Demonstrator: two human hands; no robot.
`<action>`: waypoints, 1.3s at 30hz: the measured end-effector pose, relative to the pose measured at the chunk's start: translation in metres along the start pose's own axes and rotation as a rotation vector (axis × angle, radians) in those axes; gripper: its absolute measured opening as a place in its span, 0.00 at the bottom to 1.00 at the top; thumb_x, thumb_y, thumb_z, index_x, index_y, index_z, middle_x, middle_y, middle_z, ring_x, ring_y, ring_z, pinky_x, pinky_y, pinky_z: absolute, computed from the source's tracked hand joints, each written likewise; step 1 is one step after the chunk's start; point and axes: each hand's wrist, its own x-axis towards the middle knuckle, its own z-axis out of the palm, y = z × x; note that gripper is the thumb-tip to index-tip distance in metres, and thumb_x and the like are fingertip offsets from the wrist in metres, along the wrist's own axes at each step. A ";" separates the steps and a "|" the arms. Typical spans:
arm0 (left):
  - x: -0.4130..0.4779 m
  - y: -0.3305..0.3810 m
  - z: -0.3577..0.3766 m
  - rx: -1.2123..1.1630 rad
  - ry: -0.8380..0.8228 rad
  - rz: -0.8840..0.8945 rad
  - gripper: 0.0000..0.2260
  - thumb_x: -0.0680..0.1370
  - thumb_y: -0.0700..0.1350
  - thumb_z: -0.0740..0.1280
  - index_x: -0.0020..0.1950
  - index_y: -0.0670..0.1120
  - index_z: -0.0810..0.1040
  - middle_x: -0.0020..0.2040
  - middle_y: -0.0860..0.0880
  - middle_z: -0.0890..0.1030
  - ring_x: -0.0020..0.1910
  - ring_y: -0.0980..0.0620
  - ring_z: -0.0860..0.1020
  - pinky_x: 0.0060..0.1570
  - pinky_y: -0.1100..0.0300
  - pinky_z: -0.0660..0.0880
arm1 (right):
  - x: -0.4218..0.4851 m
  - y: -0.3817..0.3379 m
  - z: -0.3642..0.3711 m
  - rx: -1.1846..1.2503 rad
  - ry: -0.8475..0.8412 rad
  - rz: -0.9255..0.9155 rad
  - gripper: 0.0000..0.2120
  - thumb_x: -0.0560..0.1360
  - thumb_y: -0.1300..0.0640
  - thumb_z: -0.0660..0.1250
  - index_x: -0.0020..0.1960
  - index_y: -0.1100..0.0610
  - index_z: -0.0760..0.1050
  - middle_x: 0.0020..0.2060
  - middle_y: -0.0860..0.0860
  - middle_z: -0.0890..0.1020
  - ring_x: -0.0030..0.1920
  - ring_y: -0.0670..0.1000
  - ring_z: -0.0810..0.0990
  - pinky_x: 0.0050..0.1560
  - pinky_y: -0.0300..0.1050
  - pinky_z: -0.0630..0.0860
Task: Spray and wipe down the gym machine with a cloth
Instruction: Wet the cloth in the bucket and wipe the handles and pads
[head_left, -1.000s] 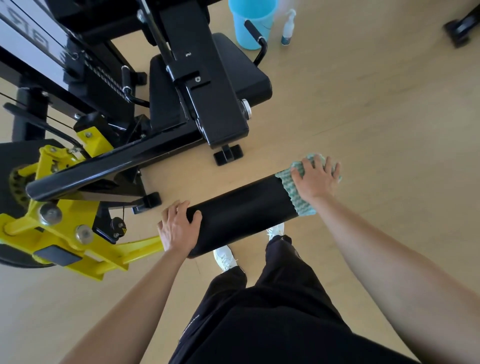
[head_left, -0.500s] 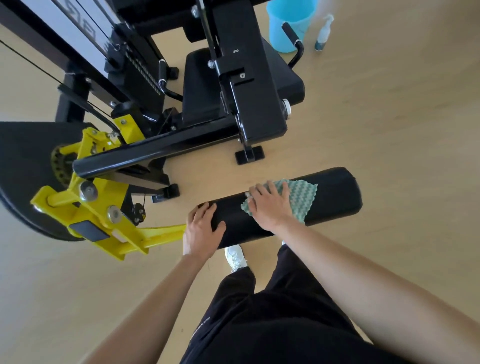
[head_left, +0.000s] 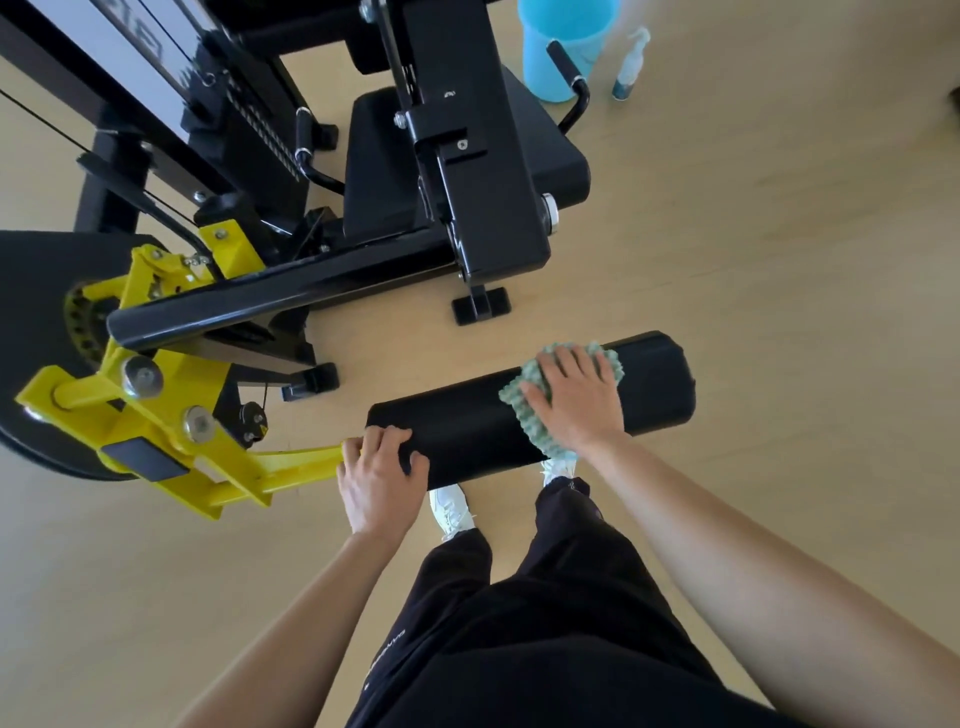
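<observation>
Pale wood floor (head_left: 779, 312) lies under the gym machine (head_left: 483, 208). The right hand (head_left: 574, 402) presses the green cloth (head_left: 527, 421) flat on the roller pad (head_left: 467, 431). The left hand (head_left: 376, 483) grips its nine o'clock end. Blurry trouser writing (head_left: 382, 662) can't be read.

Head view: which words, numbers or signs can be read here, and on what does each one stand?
No text reads clearly.
Black bracket: small white mark, perhaps a numeral, blurred.
White panel: large dark letters, cut off.
Trousers: small white print, unreadable.
Spray bottle: label too small.
Yellow warning sticker: symbol too small.
</observation>
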 end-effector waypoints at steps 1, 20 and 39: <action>0.003 0.001 0.000 0.018 0.017 0.003 0.09 0.76 0.45 0.72 0.56 0.47 0.82 0.53 0.49 0.80 0.54 0.41 0.73 0.47 0.47 0.74 | 0.002 0.016 -0.003 0.005 0.015 0.073 0.35 0.83 0.34 0.38 0.81 0.52 0.58 0.80 0.54 0.62 0.82 0.57 0.55 0.81 0.61 0.46; 0.034 -0.028 -0.012 -0.287 -0.180 -0.201 0.21 0.83 0.46 0.62 0.77 0.46 0.70 0.73 0.47 0.74 0.70 0.43 0.73 0.67 0.47 0.74 | 0.020 -0.014 -0.004 0.026 -0.065 0.197 0.28 0.85 0.42 0.40 0.80 0.49 0.63 0.79 0.49 0.65 0.82 0.57 0.53 0.79 0.68 0.42; -0.023 -0.083 -0.022 -0.545 -0.293 -0.148 0.20 0.81 0.39 0.62 0.72 0.50 0.77 0.65 0.49 0.81 0.51 0.52 0.79 0.51 0.56 0.76 | -0.026 -0.136 0.035 -0.077 -0.117 -0.336 0.30 0.85 0.40 0.48 0.84 0.45 0.43 0.83 0.46 0.44 0.83 0.54 0.39 0.80 0.57 0.37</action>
